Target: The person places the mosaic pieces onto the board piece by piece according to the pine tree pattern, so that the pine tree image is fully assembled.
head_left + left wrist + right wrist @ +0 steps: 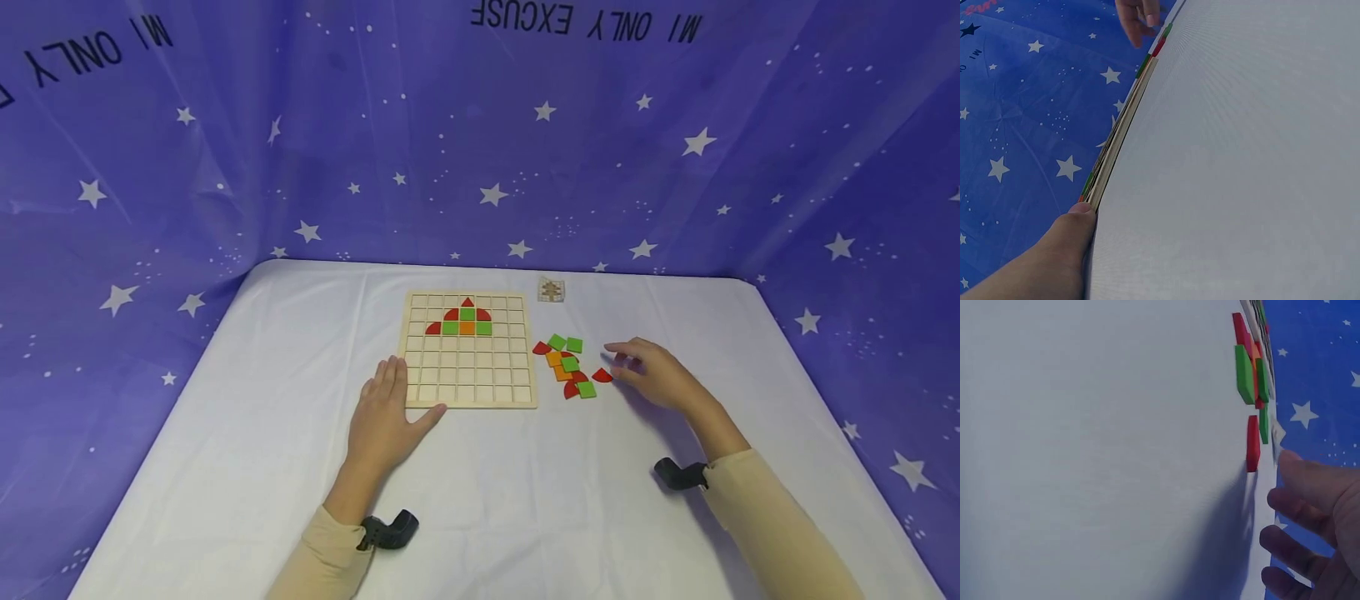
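Note:
A wooden grid board (468, 377) lies on the table; in its upper rows sit a red triangle (468, 303), red quarter-round tiles (433, 330), green squares (450, 329) and an orange square (467, 329). My left hand (382, 421) rests at the board's lower left corner, fingers along the left side and thumb (1082, 208) at the near edge. To the right of the board lies a loose pile of red, green and orange tiles (570, 364). Just right of that pile hovers my right hand (656, 375), fingers loosely spread and holding nothing, close to a separate red quarter-round tile (602, 376).
Behind the pile, near the board's upper right corner, lies a small square card (551, 290) with a brown pattern. A white cloth covers the table (495, 500). Purple star-printed curtains (420, 133) enclose its back and sides.

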The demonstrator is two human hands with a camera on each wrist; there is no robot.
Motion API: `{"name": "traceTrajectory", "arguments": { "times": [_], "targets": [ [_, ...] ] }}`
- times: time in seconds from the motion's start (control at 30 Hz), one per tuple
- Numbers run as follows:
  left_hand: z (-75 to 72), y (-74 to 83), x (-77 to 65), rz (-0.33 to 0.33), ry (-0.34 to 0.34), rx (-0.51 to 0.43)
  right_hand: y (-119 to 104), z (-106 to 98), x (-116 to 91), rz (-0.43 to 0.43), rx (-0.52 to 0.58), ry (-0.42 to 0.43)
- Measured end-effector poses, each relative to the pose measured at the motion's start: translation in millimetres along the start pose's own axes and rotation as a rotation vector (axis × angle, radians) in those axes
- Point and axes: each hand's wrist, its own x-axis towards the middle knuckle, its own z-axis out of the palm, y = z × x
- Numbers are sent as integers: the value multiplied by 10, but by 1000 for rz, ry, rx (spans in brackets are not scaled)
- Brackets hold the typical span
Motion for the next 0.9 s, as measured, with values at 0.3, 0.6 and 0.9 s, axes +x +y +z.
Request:
{"name": "traceTrajectory", "arguments": {
  "times": [0.3, 0.6, 0.9],
  "targets": [
    [4, -16, 1, -2, 0, -6, 9, 101, -48, -83, 20, -3],
    [9, -17, 6, 7, 2, -1, 40, 145, -35, -34, -47, 39],
    [7, -15, -1, 2, -5, -3, 54, 127, -41, 49, -137, 61]
  ]
}}
